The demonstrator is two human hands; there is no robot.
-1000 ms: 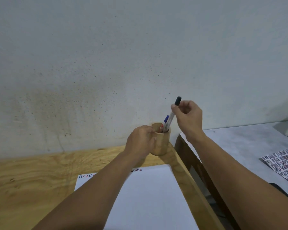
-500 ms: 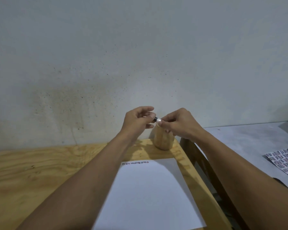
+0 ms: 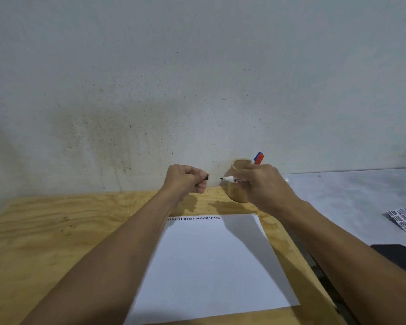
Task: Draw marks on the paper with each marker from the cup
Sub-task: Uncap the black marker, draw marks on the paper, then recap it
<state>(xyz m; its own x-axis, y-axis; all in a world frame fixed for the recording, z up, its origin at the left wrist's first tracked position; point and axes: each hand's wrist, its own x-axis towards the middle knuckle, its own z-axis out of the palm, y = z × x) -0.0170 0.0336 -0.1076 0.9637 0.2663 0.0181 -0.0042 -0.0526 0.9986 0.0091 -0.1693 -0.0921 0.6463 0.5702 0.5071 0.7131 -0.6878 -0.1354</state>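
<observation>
grainy plywood table (image 3: 56,231), matt paper (image 3: 216,266)

A plywood table (image 3: 56,231) with strong grain stands against the far wall. A white paper (image 3: 211,266) lies on its right half, a row of short marks along the far edge. Beyond the paper, near the table's far right corner, a wooden cup (image 3: 238,194) stands holding markers.
</observation>
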